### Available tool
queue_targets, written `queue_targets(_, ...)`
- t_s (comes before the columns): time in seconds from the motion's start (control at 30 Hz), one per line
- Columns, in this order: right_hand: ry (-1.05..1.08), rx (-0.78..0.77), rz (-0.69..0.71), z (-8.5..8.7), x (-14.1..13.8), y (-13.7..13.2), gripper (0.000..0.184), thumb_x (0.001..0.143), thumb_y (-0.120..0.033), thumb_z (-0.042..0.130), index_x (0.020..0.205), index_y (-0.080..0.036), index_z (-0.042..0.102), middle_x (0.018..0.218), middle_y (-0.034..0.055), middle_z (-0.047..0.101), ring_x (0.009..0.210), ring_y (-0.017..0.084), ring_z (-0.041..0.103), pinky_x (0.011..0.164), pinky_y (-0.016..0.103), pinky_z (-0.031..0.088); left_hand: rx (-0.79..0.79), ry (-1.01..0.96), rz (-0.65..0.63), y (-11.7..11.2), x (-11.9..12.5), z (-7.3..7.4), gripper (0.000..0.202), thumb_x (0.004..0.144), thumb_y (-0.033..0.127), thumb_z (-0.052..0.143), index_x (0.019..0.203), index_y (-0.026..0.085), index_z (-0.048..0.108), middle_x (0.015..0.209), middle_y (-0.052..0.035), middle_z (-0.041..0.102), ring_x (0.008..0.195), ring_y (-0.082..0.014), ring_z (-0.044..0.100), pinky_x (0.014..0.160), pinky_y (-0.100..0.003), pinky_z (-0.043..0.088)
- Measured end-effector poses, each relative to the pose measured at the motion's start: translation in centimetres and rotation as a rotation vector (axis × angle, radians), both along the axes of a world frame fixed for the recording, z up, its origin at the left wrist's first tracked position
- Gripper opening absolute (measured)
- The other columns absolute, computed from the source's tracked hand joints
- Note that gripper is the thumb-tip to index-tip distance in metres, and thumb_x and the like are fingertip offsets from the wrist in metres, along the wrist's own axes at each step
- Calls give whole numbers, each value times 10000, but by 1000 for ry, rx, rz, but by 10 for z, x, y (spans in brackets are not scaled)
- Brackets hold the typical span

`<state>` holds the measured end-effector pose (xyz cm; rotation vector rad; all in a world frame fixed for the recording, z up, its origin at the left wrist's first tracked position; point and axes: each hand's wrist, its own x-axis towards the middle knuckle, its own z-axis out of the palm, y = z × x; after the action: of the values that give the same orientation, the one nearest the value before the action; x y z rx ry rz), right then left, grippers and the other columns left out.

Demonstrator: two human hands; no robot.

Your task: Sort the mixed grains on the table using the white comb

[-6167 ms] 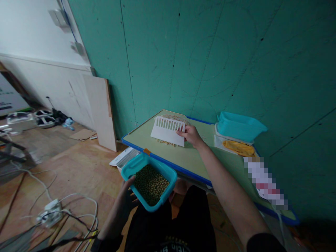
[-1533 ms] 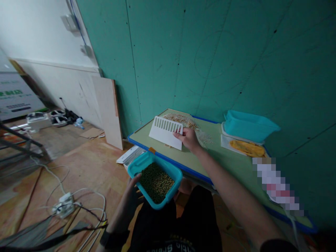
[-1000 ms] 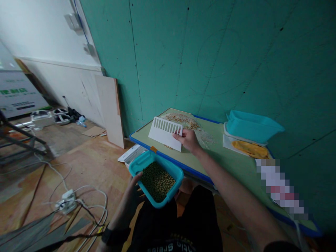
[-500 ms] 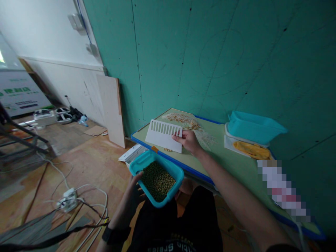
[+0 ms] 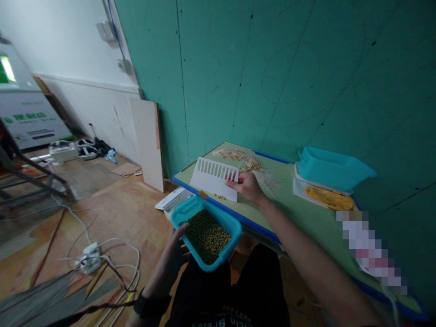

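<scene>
My left hand [image 5: 175, 252] grips the near left rim of a turquoise plastic basket [image 5: 235, 229], thumb over the edge. Inside it lie dark green beans [image 5: 199, 229] and pale yellow beans [image 5: 218, 240], side by side. The basket is just below the front edge of the table, above my lap. My right hand [image 5: 247, 186] pinches the right end of a flat white slotted scraper [image 5: 213, 184], held tilted over the table near its blue edge. A few kernels [image 5: 220, 197] lie by its lower edge. Beyond it spread orange kernels [image 5: 250, 161] and white grains [image 5: 269, 181].
On the right of the green-topped table [image 5: 299, 218] stand another turquoise basket [image 5: 334, 165] and a yellow cloth-like item [image 5: 330, 198]. A green wall [image 5: 218, 81] closes off the back. A power strip with cables [image 5: 90, 258] lies on the floor at left.
The view has shifted slightly, so everything appears a little to the right and lower. Both hands keep their holds, and more of the kernels by the scraper's lower edge now show.
</scene>
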<state>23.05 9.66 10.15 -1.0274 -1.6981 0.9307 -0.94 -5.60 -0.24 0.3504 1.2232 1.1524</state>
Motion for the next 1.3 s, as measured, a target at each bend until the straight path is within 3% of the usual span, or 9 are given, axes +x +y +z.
queue_targets(0.17, -42, 19, -9, 3, 6, -8, 277, 709, -373, 777, 835, -128, 806, 849, 116, 811, 725, 239, 747, 608, 326, 573, 42, -5, -40, -5, 3, 8, 804, 766, 576, 770, 1473, 292, 512, 1213, -115, 760, 1092, -341, 732, 809, -397, 592)
queue_targets(0.37, -189, 108, -117, 10, 31, -41, 284, 782, -416, 724, 823, -148, 812, 841, 101, 812, 737, 273, 758, 630, 337, 578, 131, -16, -98, -14, 7, 21, 739, 854, 581, 687, 1497, 288, 473, 1408, -113, 672, 1182, -331, 686, 890, -406, 569)
queue_targets(0.53, -249, 107, -228, 14, 60, -73, 291, 795, -438, 727, 824, -163, 818, 819, 84, 813, 739, 291, 768, 615, 329, 586, 141, -34, -100, -14, 9, 24, 720, 862, 573, 685, 1507, 351, 454, 1433, -84, 659, 1157, -312, 697, 893, -414, 571)
queue_targets(0.73, -269, 101, -313, 14, 83, -103, 274, 806, -427, 731, 869, -180, 833, 857, 77, 820, 757, 294, 781, 632, 330, 608, 92, -38, -83, -11, 9, 19, 777, 805, 597, 730, 1489, 317, 488, 1382, -99, 687, 1172, -335, 685, 889, -410, 573)
queue_targets(0.97, -356, 175, -286, 15, 81, -108, 254, 853, -417, 709, 874, -199, 837, 886, 76, 823, 790, 290, 792, 656, 322, 615, 83, -33, -100, -9, 8, 19, 863, 775, 614, 750, 1519, 294, 451, 1241, -119, 748, 1108, -352, 713, 866, -427, 578)
queue_targets(1.2, -407, 235, -219, 16, 72, -117, 222, 885, -390, 695, 910, -219, 835, 909, 60, 825, 821, 269, 797, 684, 302, 626, 131, -25, -105, -13, 8, 25, 796, 829, 596, 706, 1526, 328, 430, 1338, -104, 709, 1136, -327, 704, 881, -415, 563)
queue_targets(1.3, -395, 254, -264, 15, 71, -123, 213, 893, -380, 691, 917, -221, 831, 911, 54, 825, 832, 266, 797, 722, 306, 626, 93, -6, -108, -13, 8, 27, 829, 812, 615, 710, 1531, 323, 420, 1363, -112, 692, 1188, -350, 674, 900, -428, 556)
